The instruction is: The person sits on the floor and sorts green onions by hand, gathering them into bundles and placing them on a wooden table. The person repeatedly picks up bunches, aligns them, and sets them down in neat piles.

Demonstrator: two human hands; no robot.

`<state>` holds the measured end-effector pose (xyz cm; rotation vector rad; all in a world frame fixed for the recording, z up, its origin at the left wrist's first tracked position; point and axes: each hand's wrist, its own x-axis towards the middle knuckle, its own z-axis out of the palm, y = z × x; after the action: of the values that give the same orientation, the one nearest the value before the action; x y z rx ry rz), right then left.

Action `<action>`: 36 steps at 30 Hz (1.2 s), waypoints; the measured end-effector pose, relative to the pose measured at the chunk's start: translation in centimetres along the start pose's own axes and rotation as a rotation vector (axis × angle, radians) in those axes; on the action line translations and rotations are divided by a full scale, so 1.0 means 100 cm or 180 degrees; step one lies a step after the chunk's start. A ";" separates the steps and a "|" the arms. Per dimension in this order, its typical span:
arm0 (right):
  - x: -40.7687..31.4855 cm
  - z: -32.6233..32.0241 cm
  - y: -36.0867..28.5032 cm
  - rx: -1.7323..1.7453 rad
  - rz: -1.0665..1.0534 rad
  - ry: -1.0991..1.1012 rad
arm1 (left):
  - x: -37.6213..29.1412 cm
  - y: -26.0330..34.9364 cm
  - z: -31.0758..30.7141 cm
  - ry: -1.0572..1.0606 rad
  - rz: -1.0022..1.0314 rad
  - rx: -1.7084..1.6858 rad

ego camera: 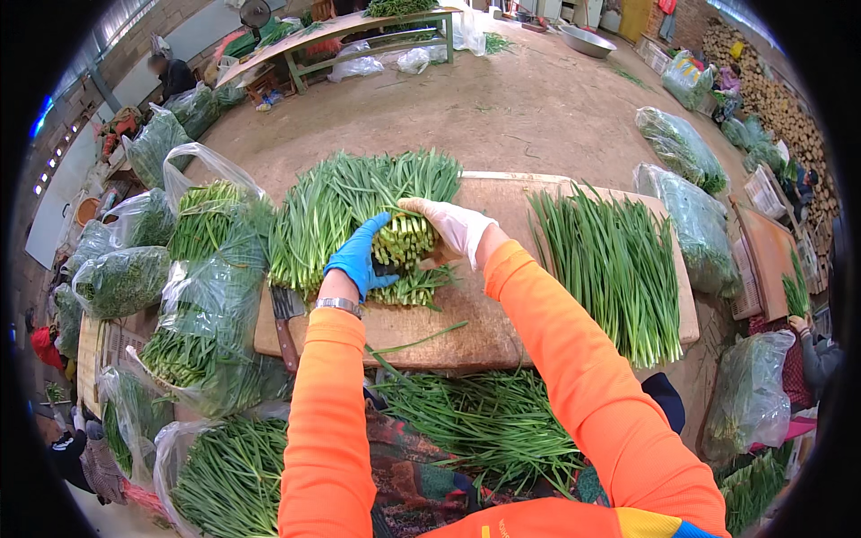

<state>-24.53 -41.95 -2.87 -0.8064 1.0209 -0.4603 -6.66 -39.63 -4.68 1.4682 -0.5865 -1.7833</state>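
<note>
A tight bundle of garlic chives sits between my hands, its pale cut ends facing me. My left hand, in a blue glove, grips its left side. My right hand, in a thin white glove, wraps over its top and right side. Beneath and behind it lie more bundled chives on the wooden board. A loose, flat spread of long chives covers the board's right part. Beside my left wrist rests a knife with a wooden handle, its blade partly under the chives.
Loose chives lie on my lap below the board's front edge. Plastic bags of greens crowd the left; more bags stand at the right. A long table and a metal basin are farther off. Other people sit on both sides.
</note>
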 end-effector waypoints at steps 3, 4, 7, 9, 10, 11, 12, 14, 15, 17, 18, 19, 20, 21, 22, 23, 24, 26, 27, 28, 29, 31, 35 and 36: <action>0.001 0.006 -0.002 0.0390 -0.0115 0.0023 | -0.008 0.004 0.001 -0.0251 0.0091 -0.0215; 0.000 0.009 -0.002 0.0407 -0.0088 -0.0047 | -0.011 0.005 0.002 -0.0322 0.0128 -0.0285; -0.013 0.017 0.001 0.0309 -0.0434 0.0186 | -0.020 0.009 0.007 -0.0622 0.0136 -0.0945; -0.033 0.018 0.011 0.0439 -0.0765 0.0094 | -0.034 0.003 0.009 -0.0892 0.0348 -0.1003; -0.045 0.018 0.018 0.0532 -0.0836 0.0070 | -0.045 -0.004 0.009 -0.1103 0.0563 -0.0872; -0.057 0.018 0.026 0.0636 -0.0898 0.0028 | -0.056 -0.017 0.013 -0.1187 0.0695 -0.0784; -0.070 0.019 0.039 0.0737 -0.1093 0.0135 | -0.068 -0.032 0.017 -0.1344 0.0880 -0.0678; -0.102 0.016 0.071 0.0745 -0.1249 0.0293 | -0.096 -0.071 0.024 -0.1473 0.1373 -0.0643; -0.118 0.016 0.090 0.0698 -0.1463 0.0409 | -0.107 -0.089 0.027 -0.1426 0.1344 -0.0586; -0.152 0.017 0.136 0.0683 -0.1572 0.0527 | -0.131 -0.135 0.029 -0.1274 0.1395 -0.0384; -0.169 0.016 0.159 0.0364 -0.1471 0.0744 | -0.142 -0.159 0.029 -0.1196 0.1183 -0.0394; -0.182 0.017 0.183 0.0517 -0.1386 0.0714 | -0.152 -0.184 0.029 -0.1244 0.1045 -0.0450; -0.195 0.018 0.207 0.0689 -0.1192 0.0732 | -0.162 -0.211 0.030 -0.1162 0.0836 -0.0511; -0.204 0.019 0.230 0.0841 -0.0922 0.0840 | -0.172 -0.238 0.030 -0.1112 0.0701 -0.0640; -0.213 0.020 0.253 0.0969 -0.0763 0.0844 | -0.179 -0.262 0.029 -0.1088 0.0456 -0.0714; -0.220 0.019 0.274 0.1041 -0.0377 0.1003 | -0.183 -0.284 0.029 -0.0963 0.0158 -0.0774; -0.223 0.014 0.289 0.0686 -0.0098 0.0994 | -0.183 -0.301 0.029 -0.0984 0.0052 -0.0718; -0.224 0.006 0.312 0.1078 -0.0244 0.0319 | -0.183 -0.322 0.022 -0.1274 0.0009 -0.0955; -0.223 0.001 0.318 0.1221 -0.0233 0.0176 | -0.180 -0.326 0.019 -0.1294 -0.0074 -0.0986; -0.221 -0.006 0.322 0.1308 -0.0227 -0.0162 | -0.176 -0.327 0.018 -0.1248 0.0018 -0.0882; -0.221 -0.014 0.323 0.1157 -0.0211 -0.0407 | -0.175 -0.327 0.014 -0.1283 -0.0034 -0.1053; -0.216 -0.029 0.321 0.1248 -0.0038 -0.0467 | -0.170 -0.323 0.012 -0.1335 -0.0054 -0.1322; -0.200 -0.050 0.311 0.0994 0.0218 -0.0434 | -0.163 -0.320 0.017 -0.1139 -0.0077 -0.1087; -0.193 -0.051 0.309 0.1329 0.0259 -0.0264 | -0.161 -0.320 0.020 -0.1168 -0.0154 -0.1136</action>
<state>-38.75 -11.16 -17.24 -0.4059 0.8384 -0.5430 -15.58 -7.45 -17.89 0.9292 -0.3841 -2.0869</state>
